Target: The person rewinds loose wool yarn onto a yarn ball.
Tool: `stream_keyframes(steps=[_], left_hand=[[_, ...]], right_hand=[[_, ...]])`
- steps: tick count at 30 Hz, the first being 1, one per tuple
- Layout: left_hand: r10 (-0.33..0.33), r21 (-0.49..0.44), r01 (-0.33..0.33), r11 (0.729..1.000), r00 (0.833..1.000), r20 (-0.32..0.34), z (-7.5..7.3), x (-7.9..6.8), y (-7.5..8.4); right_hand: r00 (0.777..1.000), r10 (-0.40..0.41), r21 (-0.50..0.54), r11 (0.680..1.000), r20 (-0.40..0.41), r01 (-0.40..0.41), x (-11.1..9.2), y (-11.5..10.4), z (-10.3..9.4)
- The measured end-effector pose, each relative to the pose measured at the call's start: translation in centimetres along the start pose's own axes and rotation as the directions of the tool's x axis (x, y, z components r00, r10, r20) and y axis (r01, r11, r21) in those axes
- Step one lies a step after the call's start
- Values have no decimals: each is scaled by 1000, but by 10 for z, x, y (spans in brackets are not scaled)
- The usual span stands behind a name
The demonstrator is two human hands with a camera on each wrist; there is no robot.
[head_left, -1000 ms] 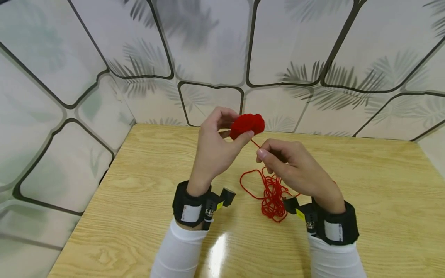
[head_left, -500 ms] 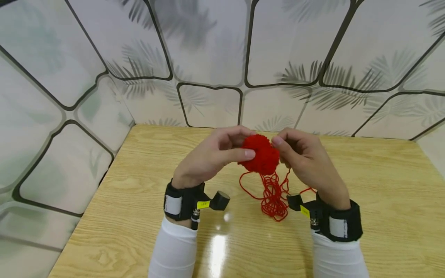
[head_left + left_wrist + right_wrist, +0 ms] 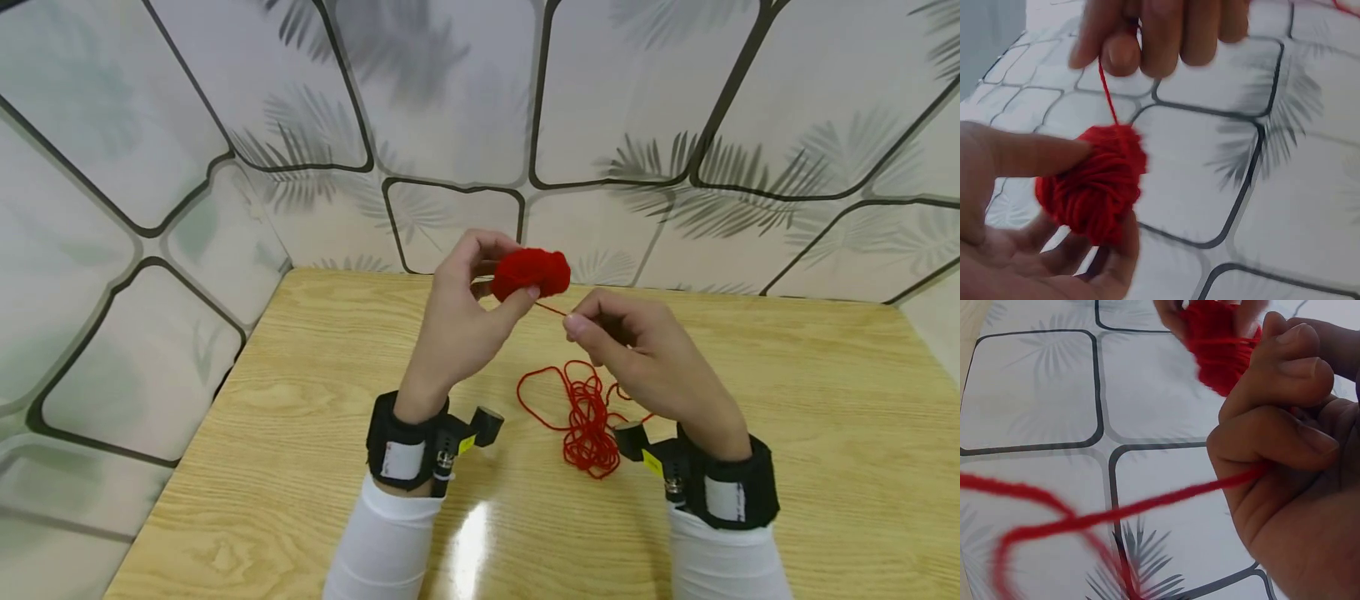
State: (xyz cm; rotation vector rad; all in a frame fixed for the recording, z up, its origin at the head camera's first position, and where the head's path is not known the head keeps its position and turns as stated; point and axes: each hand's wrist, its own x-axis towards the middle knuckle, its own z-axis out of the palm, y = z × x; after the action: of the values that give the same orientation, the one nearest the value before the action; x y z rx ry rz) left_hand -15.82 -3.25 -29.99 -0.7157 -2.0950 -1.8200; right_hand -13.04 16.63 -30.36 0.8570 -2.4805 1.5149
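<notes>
A small ball of red yarn [image 3: 534, 271] is held up over the far part of the table by my left hand [image 3: 467, 321]. Thumb on the near side and fingers behind, that hand grips the ball, as the left wrist view also shows of the yarn ball [image 3: 1094, 187]. My right hand [image 3: 648, 350] pinches the strand [image 3: 551, 309] that runs taut from the ball, between thumb and forefinger. In the right wrist view the loose yarn [image 3: 1166, 499] leaves from under the curled fingers of the right hand [image 3: 1291, 425].
A tangled heap of red yarn [image 3: 591, 429] lies on the wooden table [image 3: 300, 467] below the hands, with a wide loop at its left. Behind the table's far edge stands a patterned wall [image 3: 457, 100]. Each wrist wears a black camera strap [image 3: 408, 442].
The ball dipped toward me and turned as the right hand came up beside it. Now the left hand has lifted and tilted it back, and the right hand stands lower right, strand drawn out.
</notes>
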Motion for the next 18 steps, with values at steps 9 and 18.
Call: stream_keyframes(steps=[9, 18], left_hand=[[-56, -134, 148, 980, 848, 528, -11, -3, 5], [-17, -425, 292, 857, 840, 542, -10, -4, 10]], right_hand=[[989, 2, 22, 1000, -147, 1, -1, 2, -7], [995, -82, 167, 982, -49, 89, 4, 10, -4]])
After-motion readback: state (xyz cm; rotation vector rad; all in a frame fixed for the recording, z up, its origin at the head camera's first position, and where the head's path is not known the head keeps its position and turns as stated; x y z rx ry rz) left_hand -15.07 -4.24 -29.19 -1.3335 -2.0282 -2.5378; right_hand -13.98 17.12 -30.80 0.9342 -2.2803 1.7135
